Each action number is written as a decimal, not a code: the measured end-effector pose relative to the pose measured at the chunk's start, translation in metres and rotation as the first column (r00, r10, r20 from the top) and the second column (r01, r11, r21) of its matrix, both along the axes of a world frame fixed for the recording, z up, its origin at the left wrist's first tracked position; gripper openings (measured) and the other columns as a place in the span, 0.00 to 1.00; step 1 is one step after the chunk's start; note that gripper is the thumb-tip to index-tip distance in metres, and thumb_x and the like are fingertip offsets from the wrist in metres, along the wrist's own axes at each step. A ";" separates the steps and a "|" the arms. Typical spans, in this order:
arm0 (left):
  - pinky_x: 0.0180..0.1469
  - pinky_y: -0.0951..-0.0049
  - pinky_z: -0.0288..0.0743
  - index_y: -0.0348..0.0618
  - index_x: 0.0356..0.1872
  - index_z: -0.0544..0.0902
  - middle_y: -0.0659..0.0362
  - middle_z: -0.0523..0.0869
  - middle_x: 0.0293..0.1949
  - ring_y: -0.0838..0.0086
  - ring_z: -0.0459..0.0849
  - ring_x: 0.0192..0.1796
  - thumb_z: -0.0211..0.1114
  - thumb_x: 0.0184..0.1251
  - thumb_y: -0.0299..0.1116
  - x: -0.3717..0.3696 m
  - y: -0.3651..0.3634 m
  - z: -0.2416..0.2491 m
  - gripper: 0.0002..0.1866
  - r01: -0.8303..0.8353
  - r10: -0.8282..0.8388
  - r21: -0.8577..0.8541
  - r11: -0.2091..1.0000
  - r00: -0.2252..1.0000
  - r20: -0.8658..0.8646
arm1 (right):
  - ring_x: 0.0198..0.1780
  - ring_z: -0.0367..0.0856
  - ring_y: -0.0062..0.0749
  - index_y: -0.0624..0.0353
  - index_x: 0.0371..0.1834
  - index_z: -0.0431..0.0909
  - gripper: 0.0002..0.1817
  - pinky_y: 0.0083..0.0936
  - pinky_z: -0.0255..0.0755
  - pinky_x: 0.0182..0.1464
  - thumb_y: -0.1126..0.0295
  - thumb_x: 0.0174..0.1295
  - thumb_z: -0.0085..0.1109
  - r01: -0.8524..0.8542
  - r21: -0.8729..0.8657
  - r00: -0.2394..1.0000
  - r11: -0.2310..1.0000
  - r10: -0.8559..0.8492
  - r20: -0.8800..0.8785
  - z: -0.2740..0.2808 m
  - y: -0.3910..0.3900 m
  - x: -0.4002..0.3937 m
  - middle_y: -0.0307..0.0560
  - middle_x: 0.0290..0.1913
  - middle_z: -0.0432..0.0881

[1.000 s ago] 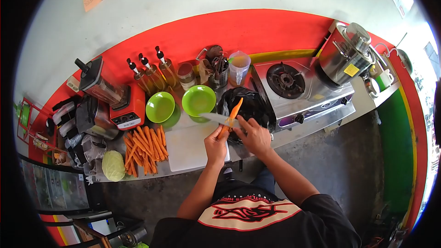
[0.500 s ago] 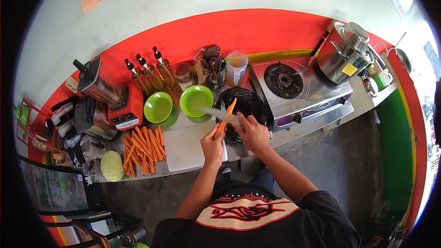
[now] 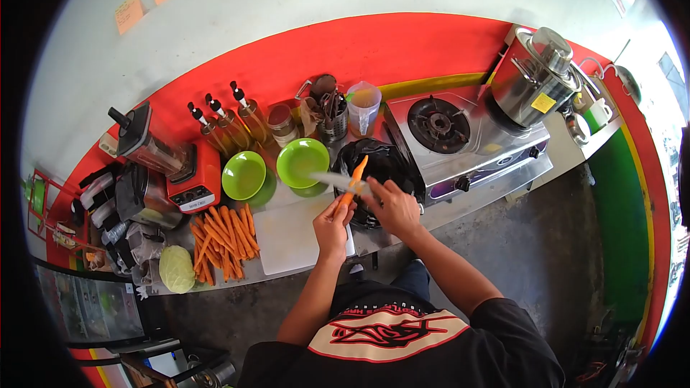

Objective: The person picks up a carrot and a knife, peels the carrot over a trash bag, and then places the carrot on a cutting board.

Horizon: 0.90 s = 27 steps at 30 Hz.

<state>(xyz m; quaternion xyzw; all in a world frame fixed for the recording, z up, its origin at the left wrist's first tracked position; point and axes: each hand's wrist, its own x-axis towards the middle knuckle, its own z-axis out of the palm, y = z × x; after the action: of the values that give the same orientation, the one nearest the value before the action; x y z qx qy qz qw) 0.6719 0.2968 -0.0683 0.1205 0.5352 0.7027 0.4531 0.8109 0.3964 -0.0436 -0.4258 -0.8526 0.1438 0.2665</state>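
Note:
My left hand (image 3: pixel 332 228) is closed round the lower end of an orange carrot (image 3: pixel 359 171), which points up and away from me. In my right hand (image 3: pixel 395 210) is a knife (image 3: pixel 330 179), its pale blade lying across the carrot and pointing left. Blade and carrot appear to touch; the exact contact is too small to make out. Below and behind both hands is a black plastic bag (image 3: pixel 399 167), spread open. A white cutting board (image 3: pixel 287 241) lies left of my left hand, with a pile of carrots (image 3: pixel 224 241) beyond it.
Two green bowls (image 3: pixel 302 163) stand behind the board. A cabbage (image 3: pixel 177 270) and a red blender (image 3: pixel 194 179) are at the left. Oil pump bottles (image 3: pixel 228 129) and a utensil holder (image 3: pixel 333 124) line the wall. The gas stove (image 3: pixel 467 147) carries a large pot (image 3: pixel 528 90).
The camera view has shifted and tilted slightly. Both hands keep their hold on the carrot and the knife, with the blade still across the carrot.

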 end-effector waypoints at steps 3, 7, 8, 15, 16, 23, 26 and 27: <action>0.53 0.79 0.85 0.30 0.67 0.82 0.52 0.91 0.55 0.71 0.92 0.53 0.61 0.84 0.30 0.000 0.000 -0.001 0.18 0.006 -0.007 0.017 1.000 0.999 0.047 | 0.30 0.86 0.46 0.46 0.66 0.84 0.23 0.44 0.77 0.30 0.51 0.72 0.67 0.100 -0.075 0.995 0.992 -0.101 -0.017 0.001 0.004 -0.001 0.43 0.35 0.80; 0.48 0.81 0.84 0.32 0.64 0.84 0.52 0.91 0.52 0.73 0.92 0.51 0.61 0.85 0.33 -0.008 0.000 -0.008 0.17 0.056 -0.056 -0.011 0.998 0.997 0.058 | 0.30 0.86 0.46 0.46 0.66 0.85 0.23 0.44 0.77 0.30 0.51 0.72 0.66 -0.047 -0.006 0.998 0.999 0.047 -0.040 0.000 -0.001 0.001 0.42 0.35 0.80; 0.46 0.81 0.82 0.33 0.63 0.84 0.53 0.91 0.49 0.75 0.91 0.47 0.60 0.85 0.34 -0.010 0.000 -0.009 0.17 0.074 -0.074 -0.001 0.997 0.996 0.048 | 0.30 0.86 0.45 0.46 0.66 0.85 0.23 0.43 0.77 0.31 0.51 0.72 0.66 -0.006 -0.015 0.997 1.000 0.005 -0.083 0.000 0.003 -0.001 0.42 0.35 0.80; 0.36 0.81 0.72 0.35 0.62 0.83 0.59 0.87 0.38 0.82 0.79 0.32 0.56 0.88 0.36 -0.017 0.001 -0.011 0.16 0.073 -0.082 0.074 0.995 0.988 0.128 | 0.31 0.86 0.45 0.45 0.67 0.84 0.24 0.42 0.78 0.31 0.51 0.72 0.67 -0.100 -0.016 0.995 0.995 0.100 -0.008 0.015 0.001 -0.002 0.42 0.36 0.81; 0.36 0.81 0.72 0.35 0.62 0.83 0.59 0.87 0.38 0.82 0.79 0.32 0.56 0.88 0.36 -0.018 0.001 -0.011 0.16 0.074 -0.084 0.076 0.994 0.988 0.129 | 0.31 0.86 0.46 0.44 0.67 0.84 0.24 0.42 0.78 0.31 0.50 0.71 0.68 -0.036 -0.010 0.997 0.999 0.035 -0.072 0.010 0.007 -0.005 0.42 0.36 0.80; 0.34 0.80 0.69 0.36 0.62 0.82 0.59 0.85 0.37 0.79 0.76 0.31 0.55 0.88 0.36 -0.028 -0.002 -0.018 0.17 0.143 -0.172 0.127 0.981 0.951 0.256 | 0.31 0.85 0.45 0.46 0.67 0.84 0.23 0.42 0.78 0.32 0.53 0.72 0.68 -0.086 -0.037 0.992 0.996 0.082 -0.095 0.007 0.000 -0.008 0.43 0.35 0.80; 0.34 0.81 0.68 0.36 0.63 0.82 0.59 0.84 0.37 0.79 0.75 0.31 0.53 0.88 0.36 -0.028 -0.003 -0.019 0.17 0.163 -0.203 0.153 0.975 0.932 0.301 | 0.29 0.85 0.46 0.46 0.67 0.84 0.23 0.43 0.78 0.31 0.52 0.72 0.67 -0.055 -0.034 0.994 0.998 0.051 -0.098 0.004 -0.001 -0.009 0.43 0.35 0.80; 0.33 0.81 0.68 0.36 0.63 0.81 0.60 0.84 0.36 0.79 0.75 0.31 0.53 0.88 0.36 -0.028 -0.004 -0.018 0.17 0.164 -0.203 0.146 0.976 0.927 0.315 | 0.28 0.85 0.48 0.47 0.66 0.84 0.24 0.44 0.78 0.29 0.50 0.72 0.66 -0.073 -0.003 0.992 0.997 0.073 -0.100 0.004 -0.002 -0.009 0.43 0.35 0.80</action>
<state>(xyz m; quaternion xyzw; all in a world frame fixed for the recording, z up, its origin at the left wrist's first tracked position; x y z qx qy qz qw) 0.6438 0.2927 -0.0865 0.0778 0.3966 0.6973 0.5920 0.8016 0.3939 -0.0399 -0.3875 -0.8527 0.1775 0.3020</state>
